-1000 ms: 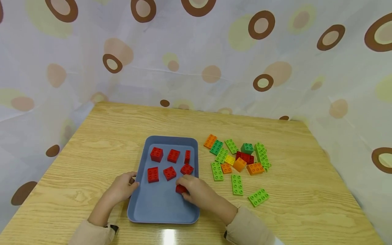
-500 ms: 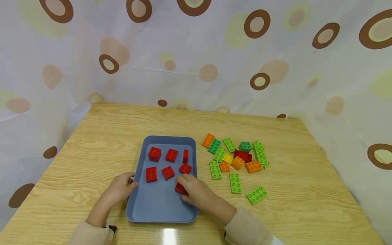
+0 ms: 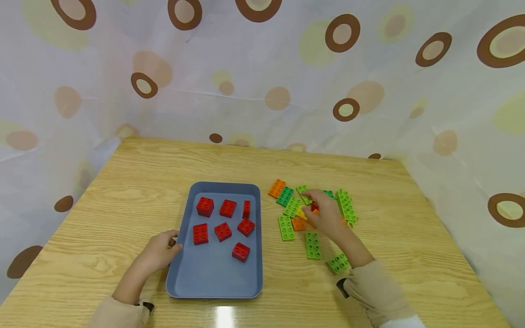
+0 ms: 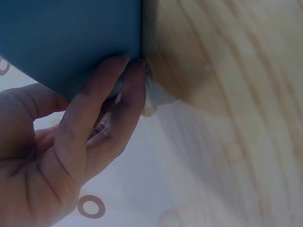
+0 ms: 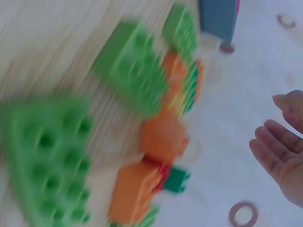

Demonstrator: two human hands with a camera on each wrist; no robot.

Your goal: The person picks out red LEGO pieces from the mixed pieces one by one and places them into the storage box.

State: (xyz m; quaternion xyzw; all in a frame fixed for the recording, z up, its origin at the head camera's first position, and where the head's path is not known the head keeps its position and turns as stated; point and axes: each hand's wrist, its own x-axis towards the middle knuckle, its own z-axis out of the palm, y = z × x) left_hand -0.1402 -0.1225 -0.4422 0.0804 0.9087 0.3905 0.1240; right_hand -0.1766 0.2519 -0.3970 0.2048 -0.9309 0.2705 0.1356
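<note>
At the left side of the blue-grey tray (image 3: 213, 280), my left hand (image 3: 157, 250) pinches the wall, fingers against its outside in the left wrist view. Inside the tray lie several red toy bricks, the nearest one (image 3: 240, 251) at the lower right. My right hand (image 3: 324, 212) is over the loose bricks right of the tray, fingers spread and holding nothing. Beneath it a dark red brick (image 3: 314, 206) and a yellow brick (image 3: 301, 212) are partly covered. In the right wrist view, the right hand (image 5: 284, 146) shows at the right edge, apart from the blurred orange brick (image 5: 163, 137).
Light green bricks lie around the pile, among them a long one (image 3: 286, 228) near the tray and one (image 3: 338, 263) close to the right sleeve. An orange brick (image 3: 277, 187) and a dark green brick (image 3: 285, 196) lie behind. A patterned cloth (image 3: 246, 68) hangs behind the wooden table (image 3: 123, 196).
My right hand has let go of a red brick in the tray's lower right and moved right and away, over the loose bricks. The left hand stays at the tray's edge.
</note>
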